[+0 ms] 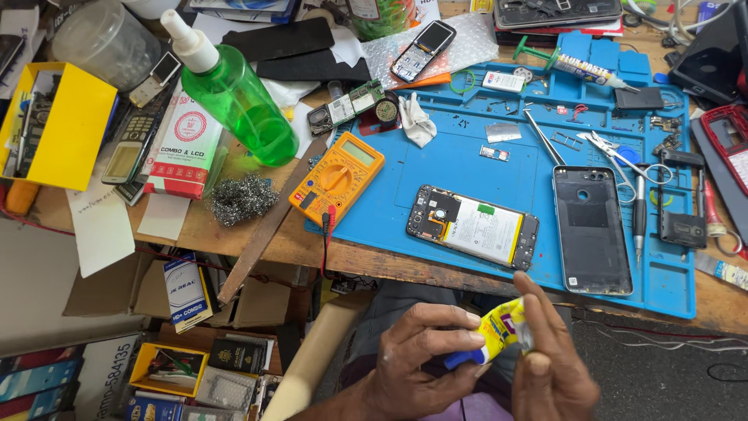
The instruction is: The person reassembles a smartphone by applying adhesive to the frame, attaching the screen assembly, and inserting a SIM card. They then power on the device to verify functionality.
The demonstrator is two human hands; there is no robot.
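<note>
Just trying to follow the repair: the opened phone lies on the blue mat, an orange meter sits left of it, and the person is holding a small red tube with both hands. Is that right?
Not quite. In the head view, the tube is yellow with a blue cap, not red. The rest holds: left hand and right hand both grip it, the opened phone lies on the blue mat, and the orange meter sits left of it.
</note>
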